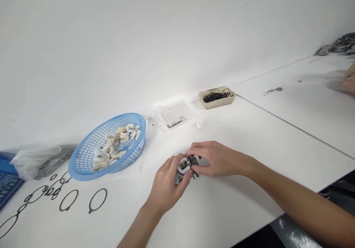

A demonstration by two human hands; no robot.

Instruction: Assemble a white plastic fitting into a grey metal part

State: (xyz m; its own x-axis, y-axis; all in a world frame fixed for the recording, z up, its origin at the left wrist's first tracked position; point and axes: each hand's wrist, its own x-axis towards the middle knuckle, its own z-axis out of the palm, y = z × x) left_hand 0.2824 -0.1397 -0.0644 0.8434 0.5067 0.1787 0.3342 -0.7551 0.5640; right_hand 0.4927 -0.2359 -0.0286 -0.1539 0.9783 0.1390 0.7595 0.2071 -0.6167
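Note:
Both my hands meet around a small dark grey mechanical part (195,160) with a white curved piece (183,169) and brass-coloured bits inside. My left hand (168,183) grips its left side, thumb in front and fingers behind. From the right, my right hand (213,158) pinches the same part with thumb and fingertips. The part is low over the white table, and my fingers hide much of it. I cannot tell its exact kind.
A blue basket (72,163) holds white curved pieces. Black rings (98,200) lie at left beside a plastic bag (36,161). Behind stand a clear tray (191,111) with small dark pins and a beige tray (219,104) of black rings. Another person's hand (348,84) shows far right.

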